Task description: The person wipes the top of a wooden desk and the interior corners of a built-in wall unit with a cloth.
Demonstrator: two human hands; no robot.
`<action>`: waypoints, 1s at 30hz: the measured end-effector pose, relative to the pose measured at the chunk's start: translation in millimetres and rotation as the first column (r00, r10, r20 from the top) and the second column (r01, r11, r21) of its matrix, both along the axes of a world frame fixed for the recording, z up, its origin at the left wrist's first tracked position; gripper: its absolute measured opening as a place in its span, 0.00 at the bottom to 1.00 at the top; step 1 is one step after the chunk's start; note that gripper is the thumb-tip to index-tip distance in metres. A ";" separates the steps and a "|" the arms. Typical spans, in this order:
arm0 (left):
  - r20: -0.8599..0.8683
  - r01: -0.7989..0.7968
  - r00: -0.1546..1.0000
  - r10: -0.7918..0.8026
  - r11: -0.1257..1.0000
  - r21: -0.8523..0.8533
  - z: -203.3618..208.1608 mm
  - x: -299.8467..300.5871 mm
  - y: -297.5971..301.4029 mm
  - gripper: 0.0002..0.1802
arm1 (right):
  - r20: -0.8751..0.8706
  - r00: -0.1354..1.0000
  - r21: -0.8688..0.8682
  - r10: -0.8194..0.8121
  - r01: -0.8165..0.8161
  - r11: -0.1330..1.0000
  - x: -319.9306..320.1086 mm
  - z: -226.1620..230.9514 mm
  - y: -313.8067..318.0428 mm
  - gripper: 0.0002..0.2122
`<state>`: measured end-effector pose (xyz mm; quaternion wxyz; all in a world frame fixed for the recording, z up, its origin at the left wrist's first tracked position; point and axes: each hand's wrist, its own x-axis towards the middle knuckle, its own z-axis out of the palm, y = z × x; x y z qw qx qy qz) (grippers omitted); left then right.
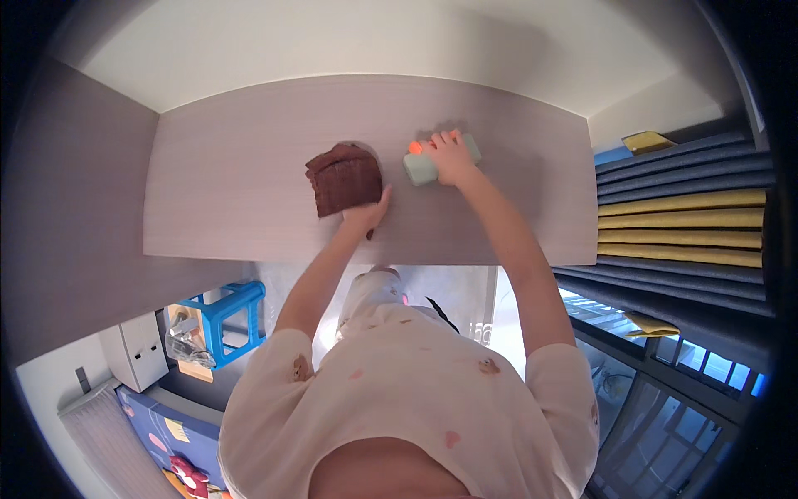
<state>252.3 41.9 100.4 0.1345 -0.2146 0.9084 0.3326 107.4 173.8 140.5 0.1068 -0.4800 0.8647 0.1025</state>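
My left hand [366,214] is at the near edge of a dark brown folded cloth [345,179], its thumb along the right side and its other fingers hidden underneath. A small dark end pokes out below that hand. The cloth has uneven edges on its left. To the right, my right hand [450,160] grips a pale green oblong object [422,170] from above, fingers curled over its top. Orange parts [416,148] show beside the fingers; its exact kind I cannot make out. Both things are over the pinkish-grey wood-grain desktop [224,183].
A pale wall rises behind the desk, and a wood-grain panel [79,208] stands at the left. Grey and yellow curtain folds [682,224] hang by a window at the right. A blue stool [234,320] and a white cabinet [137,349] are below left.
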 end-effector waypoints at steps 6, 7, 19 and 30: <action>-0.091 -0.053 0.995 0.035 0.978 -0.201 -14.2 -86.2 -40.5 0.37 | 0.007 0.999 -0.131 -0.049 0.049 0.990 5.5 5.8 35.5 0.33; -0.109 -0.029 0.994 0.004 0.973 -0.228 -14.7 -98.6 -47.0 0.38 | 0.064 0.995 -0.165 -0.071 0.081 0.983 7.1 9.6 46.3 0.33; 0.006 0.301 0.951 -0.308 0.927 -0.221 -8.2 -160.0 -92.8 0.35 | 0.538 0.494 -0.074 -0.684 0.835 0.545 125.4 75.1 158.6 0.33; -0.321 0.526 0.708 -0.629 0.773 -0.354 -10.8 -57.6 -21.3 0.32 | 0.515 0.517 -0.219 -0.684 0.851 0.478 178.0 69.8 191.2 0.30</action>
